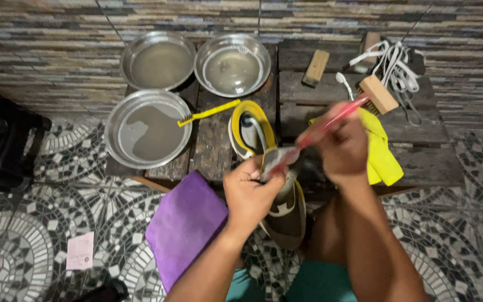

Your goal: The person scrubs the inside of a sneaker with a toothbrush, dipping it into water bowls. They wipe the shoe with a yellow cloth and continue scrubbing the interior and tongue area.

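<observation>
My left hand (250,193) grips a shoe (286,215) with a yellow collar and dark sole, holding its tongue area. My right hand (342,146) is closed around a red-handled toothbrush (331,120), whose head rests against the part of the shoe by my left fingers. The right hand is motion-blurred. The shoe lies across the front edge of a dark wooden bench (420,162), above my knees.
Three metal bowls (146,130) of murky water stand on the bench at the left, beside a yellow toothbrush (208,112). A purple cloth (185,223), a yellow cloth (384,159), wooden brushes (378,94) and white laces (398,67) lie around. Mosaic floor below holds a pink paper (80,250).
</observation>
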